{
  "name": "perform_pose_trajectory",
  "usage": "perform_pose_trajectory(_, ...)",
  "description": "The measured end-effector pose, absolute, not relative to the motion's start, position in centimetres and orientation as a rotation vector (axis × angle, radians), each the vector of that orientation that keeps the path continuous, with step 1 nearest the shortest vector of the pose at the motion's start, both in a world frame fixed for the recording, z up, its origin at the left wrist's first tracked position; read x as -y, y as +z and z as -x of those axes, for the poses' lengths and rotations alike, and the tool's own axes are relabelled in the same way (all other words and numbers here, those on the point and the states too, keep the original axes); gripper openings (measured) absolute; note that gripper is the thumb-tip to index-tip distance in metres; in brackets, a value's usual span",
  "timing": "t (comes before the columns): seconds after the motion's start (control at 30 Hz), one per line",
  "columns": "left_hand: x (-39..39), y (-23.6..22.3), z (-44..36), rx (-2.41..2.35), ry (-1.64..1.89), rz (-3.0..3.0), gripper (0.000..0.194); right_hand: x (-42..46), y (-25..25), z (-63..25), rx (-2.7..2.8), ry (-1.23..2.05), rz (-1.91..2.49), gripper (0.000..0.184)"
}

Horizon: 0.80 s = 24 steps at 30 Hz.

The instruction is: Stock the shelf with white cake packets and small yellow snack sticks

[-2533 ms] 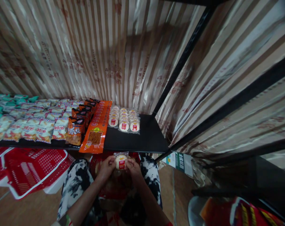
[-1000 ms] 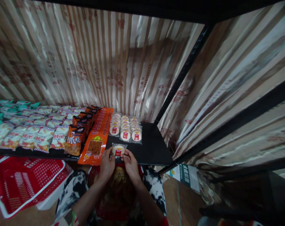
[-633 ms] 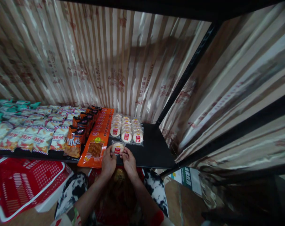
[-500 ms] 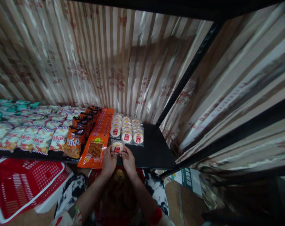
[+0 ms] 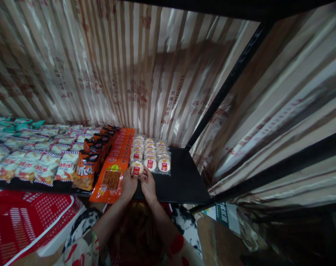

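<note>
A small clear-wrapped round cake with a red label point(image 5: 136, 168) lies at the front of the left row of similar cakes point(image 5: 152, 153) on the black shelf point(image 5: 181, 181). My left hand point(image 5: 129, 184) pinches its near left edge. My right hand point(image 5: 148, 186) pinches the wrapper's near right edge. Both hands rest on the shelf, fingers closed on the packet.
Long orange snack packs point(image 5: 112, 171) lie left of the cakes, then dark orange bags point(image 5: 86, 170) and rows of pale crisp bags point(image 5: 31, 162). A red basket point(image 5: 23, 221) sits low on the left. Striped foil sheets point(image 5: 129, 66) back the shelf; a black post point(image 5: 226, 85) stands on the right.
Both hands lifted the cake packet from my lap onto the shelf and slid it back until it met the front of the left row.
</note>
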State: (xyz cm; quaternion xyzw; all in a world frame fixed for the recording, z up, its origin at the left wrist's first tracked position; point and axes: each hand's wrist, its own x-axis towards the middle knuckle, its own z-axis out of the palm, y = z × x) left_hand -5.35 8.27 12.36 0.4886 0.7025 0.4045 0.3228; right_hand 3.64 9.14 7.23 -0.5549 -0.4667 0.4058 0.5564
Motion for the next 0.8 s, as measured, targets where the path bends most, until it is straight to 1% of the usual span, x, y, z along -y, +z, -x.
perform_pose_trajectory(0.43,-10.8,13.7,5.5,-1.881,0.991,-1.245,0.043,-11.0,8.5,-2.4,1.194,0.867,1.361,0.045)
perform_pose_trajectory(0.53,-11.2,13.7,5.5,-1.872,0.977,-1.249,0.046,-11.3,8.2,-2.2,1.225,0.834,1.372,0.044)
perform_pose_trajectory(0.8,-11.7,13.1,5.6,-1.883,0.992,-1.275,0.045,-11.7,7.9,-1.9,1.385,0.698,1.392,0.055)
